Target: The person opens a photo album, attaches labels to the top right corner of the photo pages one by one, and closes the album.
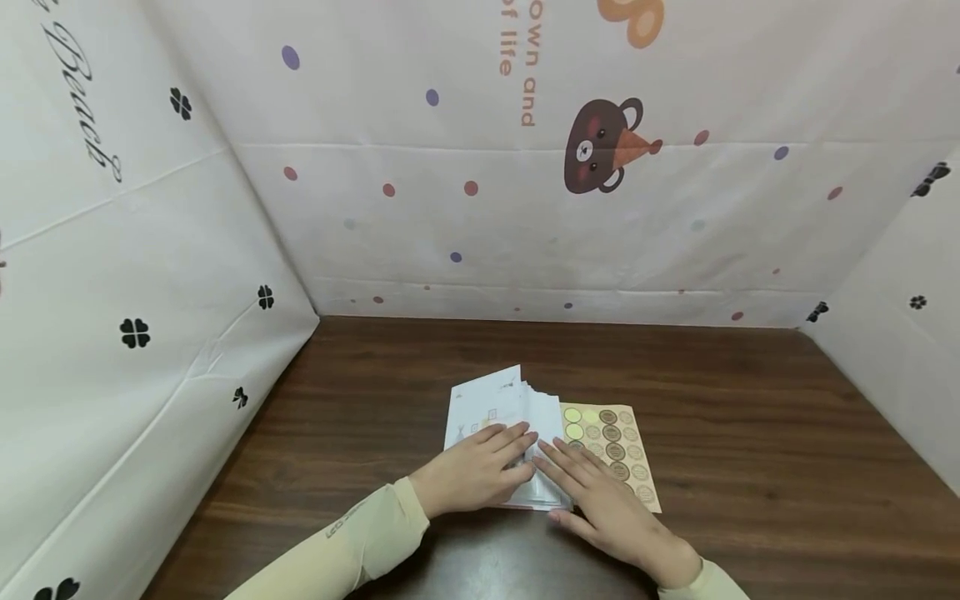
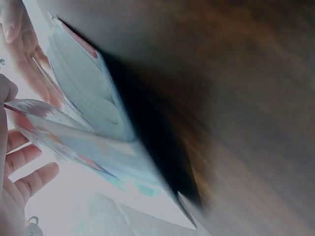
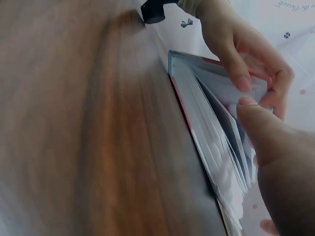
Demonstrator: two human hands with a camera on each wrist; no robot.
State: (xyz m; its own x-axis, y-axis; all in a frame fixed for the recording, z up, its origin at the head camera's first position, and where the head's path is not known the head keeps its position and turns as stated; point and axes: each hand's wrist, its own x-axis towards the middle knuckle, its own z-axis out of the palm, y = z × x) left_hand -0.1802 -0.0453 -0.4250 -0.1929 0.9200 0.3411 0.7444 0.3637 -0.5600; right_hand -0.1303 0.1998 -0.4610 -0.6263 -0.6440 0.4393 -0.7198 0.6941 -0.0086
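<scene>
A hardcover book (image 1: 480,400) with white printed pages lies open on the table. My left hand (image 1: 480,468) is over its left part; in the left wrist view, the thumb and fingers (image 2: 37,179) hold some raised pages (image 2: 74,130) between them. My right hand (image 1: 603,500) rests on the right-hand pages (image 1: 546,417), its fingers extended. Between the two hands the pages fan apart, as the right wrist view shows along the book's lower edge (image 3: 197,128). Under the book's right side lies a beige sheet of round stickers (image 1: 633,450), partly covered by the right hand.
The dark wooden table (image 1: 375,375) extends around the book on all sides. White printed cloth walls (image 1: 450,217) stand at the back, left and right. A black object (image 3: 155,11) at the left sleeve shows in the right wrist view.
</scene>
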